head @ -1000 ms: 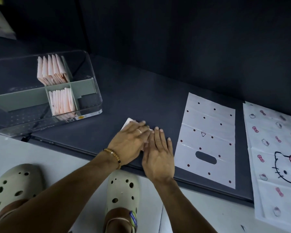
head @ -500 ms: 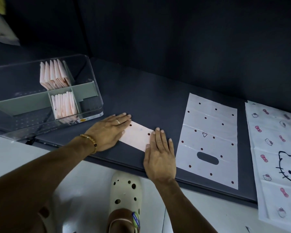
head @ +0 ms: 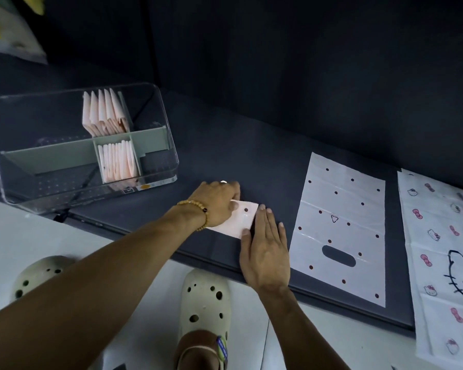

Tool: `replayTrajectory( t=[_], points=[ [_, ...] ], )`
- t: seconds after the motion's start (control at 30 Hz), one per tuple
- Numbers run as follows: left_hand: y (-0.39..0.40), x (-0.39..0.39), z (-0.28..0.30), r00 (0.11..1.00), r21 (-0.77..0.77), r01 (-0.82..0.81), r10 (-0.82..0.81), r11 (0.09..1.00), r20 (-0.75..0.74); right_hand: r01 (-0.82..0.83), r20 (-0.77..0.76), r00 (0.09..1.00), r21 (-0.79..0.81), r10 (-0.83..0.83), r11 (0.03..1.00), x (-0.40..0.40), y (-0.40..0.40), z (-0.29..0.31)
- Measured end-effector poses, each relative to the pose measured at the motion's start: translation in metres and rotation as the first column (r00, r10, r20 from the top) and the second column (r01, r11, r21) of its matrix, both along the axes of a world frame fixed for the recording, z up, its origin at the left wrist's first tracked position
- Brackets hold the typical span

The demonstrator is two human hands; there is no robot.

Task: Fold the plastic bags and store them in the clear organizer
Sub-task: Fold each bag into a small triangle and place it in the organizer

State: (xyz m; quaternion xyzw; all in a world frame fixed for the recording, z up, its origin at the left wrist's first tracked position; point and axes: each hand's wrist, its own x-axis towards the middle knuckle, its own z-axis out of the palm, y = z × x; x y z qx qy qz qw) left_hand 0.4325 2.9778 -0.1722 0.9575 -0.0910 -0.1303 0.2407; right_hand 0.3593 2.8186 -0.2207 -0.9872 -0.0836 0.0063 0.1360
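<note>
On folded bag (head: 238, 220): left grip (head: 217, 201) pinching, right grip (head: 265, 247) flat.

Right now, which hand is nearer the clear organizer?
Left. The left hand grips the folded bag just off the organizer's near right corner. The right hand lies flat on the bag's other end, farther right, toward the dotted bag.

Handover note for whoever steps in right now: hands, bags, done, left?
Left hand pinches the folded dotted bag at its left end. Right hand lies flat, fingers straight, on its right end.
Clear organizer, far left on the dark mat, holds two rows of folded bags.
Left: finish this fold and store it, then the flat dotted bag and the cat-print bag.
</note>
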Motion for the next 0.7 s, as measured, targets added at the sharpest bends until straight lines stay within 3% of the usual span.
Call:
replayTrajectory(
  t=[0.1, 0.2, 0.33, 0.43, 0.5, 0.57, 0.63, 0.7],
  points=[
    [0.018, -0.009, 0.015, 0.981, -0.394, -0.174, 0.125, 0.902, -0.149, -0.04, -0.049, 0.998, 0.104, 0.045, 0.994, -0.002, -0.002, 0.012],
    [0.038, -0.016, 0.034, 0.946, -0.624, -0.325, 0.25, 0.71, -0.208, 0.015, -0.157, 0.987, 0.372, 0.047, 0.928, 0.001, 0.004, 0.038],
    [0.057, -0.02, 0.055, 0.903, -0.772, -0.413, 0.329, 0.483, -0.277, 0.195, -0.236, 0.971, 0.723, -0.028, 0.663, 0.029, 0.044, 0.092],
    [0.073, -0.021, 0.068, 0.867, -0.81, -0.462, 0.377, 0.361, -0.326, 0.157, -0.218, 0.976, 0.768, 0.023, 0.621, 0.053, 0.074, 0.12],
    [0.09, -0.019, 0.075, 0.838, -0.805, -0.491, 0.432, 0.332, -0.333, 0.136, -0.213, 0.976, 0.783, 0.055, 0.607, 0.063, 0.09, 0.13],
    [0.111, -0.017, 0.078, 0.804, -0.797, -0.485, 0.542, 0.359, -0.245, 0.149, -0.215, 0.976, 0.794, 0.043, 0.59, 0.071, 0.103, 0.133],
    [0.137, -0.015, 0.076, 0.705, -0.745, -0.5, 0.707, 0.442, -0.054, 0.18, -0.219, 0.976, 0.819, 0.007, 0.544, 0.079, 0.117, 0.132],
    [0.16, -0.013, 0.07, 0.557, -0.597, -0.585, 0.807, 0.548, 0.194, 0.225, -0.245, 0.969, 0.859, -0.018, 0.46, 0.086, 0.132, 0.131]
  ],
)
